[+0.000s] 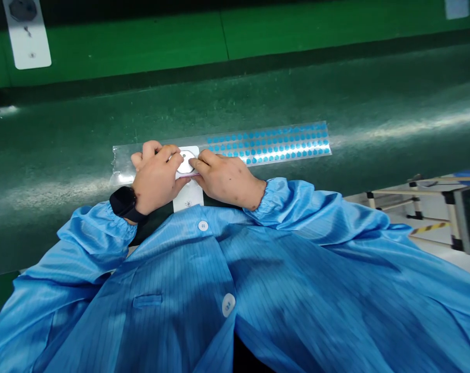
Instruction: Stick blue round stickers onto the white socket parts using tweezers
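A small, pale octagonal plate point(185, 165) with a dark hole lies over a white rounded card point(188, 198) close to my body. My left hand point(156, 173), with a black watch at the wrist, grips the plate's left edge between thumb and fingers. From the other side my right hand point(229, 178) pinches its right edge, the index fingertip resting on its face. A thin pinkish line shows along the plate's lower edge. Beneath both hands runs a clear strip point(289, 142) dotted with rows of small blue round stickers. My fingers hide part of the card and the strip.
The green work surface point(374, 93) has a raised green ledge point(141, 46) behind it. Another white card point(31, 49) with a dark rounded shape is at the upper left. A pale piece point(457, 8) sits upper right. A tube-frame rack point(448, 207) stands at right.
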Action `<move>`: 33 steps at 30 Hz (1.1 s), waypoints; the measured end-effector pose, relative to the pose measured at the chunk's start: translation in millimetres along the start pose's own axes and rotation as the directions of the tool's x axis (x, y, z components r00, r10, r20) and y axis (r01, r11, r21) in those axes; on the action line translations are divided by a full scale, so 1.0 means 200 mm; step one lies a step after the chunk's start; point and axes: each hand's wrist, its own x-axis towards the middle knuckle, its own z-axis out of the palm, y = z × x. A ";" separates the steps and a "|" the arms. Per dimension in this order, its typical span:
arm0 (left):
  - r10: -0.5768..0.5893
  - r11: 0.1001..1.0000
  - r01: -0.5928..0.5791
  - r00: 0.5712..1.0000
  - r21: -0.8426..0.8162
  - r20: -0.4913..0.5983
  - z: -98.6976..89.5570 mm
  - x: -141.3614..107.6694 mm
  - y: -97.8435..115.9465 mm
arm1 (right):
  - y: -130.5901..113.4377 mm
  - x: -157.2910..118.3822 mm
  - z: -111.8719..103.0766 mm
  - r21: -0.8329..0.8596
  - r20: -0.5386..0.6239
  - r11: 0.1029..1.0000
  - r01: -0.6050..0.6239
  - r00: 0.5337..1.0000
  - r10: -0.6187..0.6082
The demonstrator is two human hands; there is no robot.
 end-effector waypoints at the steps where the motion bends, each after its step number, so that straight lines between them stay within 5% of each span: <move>1: 0.000 1.000 0.000 1.000 0.002 0.001 0.00 0.00 0.00 | 0.00 0.00 0.00 0.000 0.001 1.000 0.002 1.000 -0.002; 22: -0.011 0.999 0.011 1.000 0.034 0.019 -0.01 0.01 0.00 | 0.02 0.00 -0.01 0.031 -0.027 0.999 0.029 0.999 -0.028; 33: -0.022 1.000 0.022 1.000 0.007 0.019 -0.01 0.01 0.00 | 0.05 0.06 -0.09 0.027 0.063 0.998 0.050 0.997 -0.051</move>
